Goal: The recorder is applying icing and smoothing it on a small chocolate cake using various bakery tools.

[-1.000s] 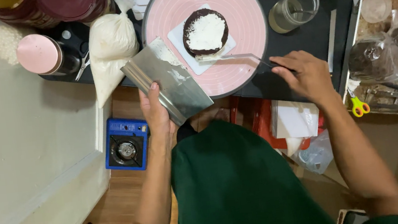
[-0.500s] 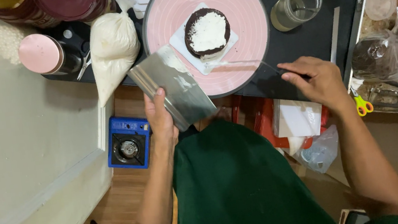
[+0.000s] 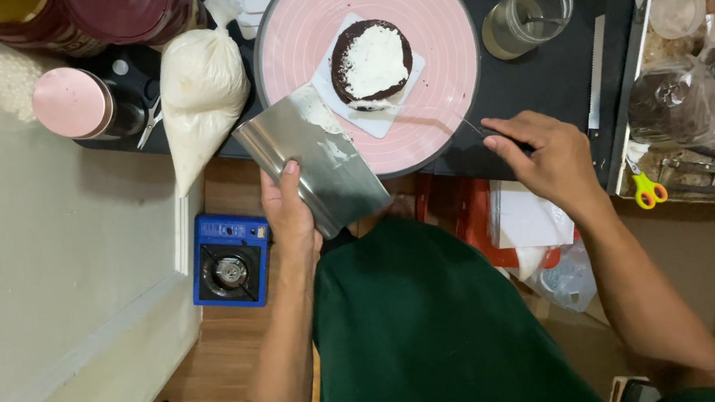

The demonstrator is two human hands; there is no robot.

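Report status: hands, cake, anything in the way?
Left hand grips metal scraper. Right hand holds thin spatula, tip by cake on pink turntable. Nothing between.

spatula blade (image 3: 420, 116) blurred, jars (image 3: 80, 12) cropped — tray (image 3: 634, 85) too

Even overhead light, sharp, slight scraper glare
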